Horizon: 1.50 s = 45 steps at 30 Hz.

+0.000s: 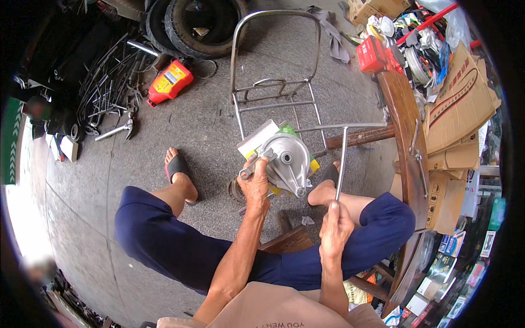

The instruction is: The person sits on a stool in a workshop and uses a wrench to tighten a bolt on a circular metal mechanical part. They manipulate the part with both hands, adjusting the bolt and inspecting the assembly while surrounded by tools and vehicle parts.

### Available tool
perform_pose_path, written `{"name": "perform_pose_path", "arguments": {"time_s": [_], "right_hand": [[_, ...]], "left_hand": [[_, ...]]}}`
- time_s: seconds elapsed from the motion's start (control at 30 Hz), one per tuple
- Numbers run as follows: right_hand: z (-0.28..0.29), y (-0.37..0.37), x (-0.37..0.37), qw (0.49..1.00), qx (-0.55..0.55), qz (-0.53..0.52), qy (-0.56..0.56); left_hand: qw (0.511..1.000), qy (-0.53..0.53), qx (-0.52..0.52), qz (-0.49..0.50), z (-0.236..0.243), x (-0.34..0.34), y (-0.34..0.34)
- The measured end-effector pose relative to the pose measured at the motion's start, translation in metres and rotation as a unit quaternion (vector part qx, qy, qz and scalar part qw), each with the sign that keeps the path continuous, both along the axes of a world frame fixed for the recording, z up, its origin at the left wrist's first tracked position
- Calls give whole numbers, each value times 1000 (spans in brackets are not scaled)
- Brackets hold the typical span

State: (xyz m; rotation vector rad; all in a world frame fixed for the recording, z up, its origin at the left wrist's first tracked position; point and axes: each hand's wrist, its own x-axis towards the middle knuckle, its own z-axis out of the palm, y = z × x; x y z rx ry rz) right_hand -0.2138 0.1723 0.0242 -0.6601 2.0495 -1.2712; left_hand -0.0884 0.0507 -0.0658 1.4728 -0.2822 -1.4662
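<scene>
My left hand (255,183) is closed around the edge of a round silver brake plate (283,170) with a hole at its centre and a small lever arm at its left side. Between my knees it is held up, its flat face turned toward me. Behind it peek out a white box (259,136) and green and yellow packaging, partly hidden. My right hand (334,232), above my right thigh, grips the lower end of a long T-handle wrench (342,164). The wrench's crossbar points away from me, to the right of the brake plate.
A metal tube frame (236,60) stands ahead. A wooden bench (403,142) runs along my right, with cardboard (456,109) beyond. Tyres (205,33), a red bottle (170,82), a hammer (117,130) and several loose tools lie at the far left. Small packages (437,273) crowd the lower right.
</scene>
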Motion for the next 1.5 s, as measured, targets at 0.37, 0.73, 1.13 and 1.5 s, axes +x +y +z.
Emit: {"name": "perform_pose_path", "arguments": {"time_s": [0.37, 0.73, 1.13, 1.5], "right_hand": [[-185, -8, -52, 987, 114, -106, 44], [-199, -24, -22, 975, 204, -23, 80], [-128, -37, -14, 988, 42, 9, -147], [-75, -76, -25, 977, -4, 215, -9]], "left_hand": [[999, 36, 12, 9, 2, -3, 5], [998, 47, 29, 22, 4, 3, 8], [989, 137, 36, 45, -10, 5, 18], [979, 199, -30, -22, 7, 9, 24]]}}
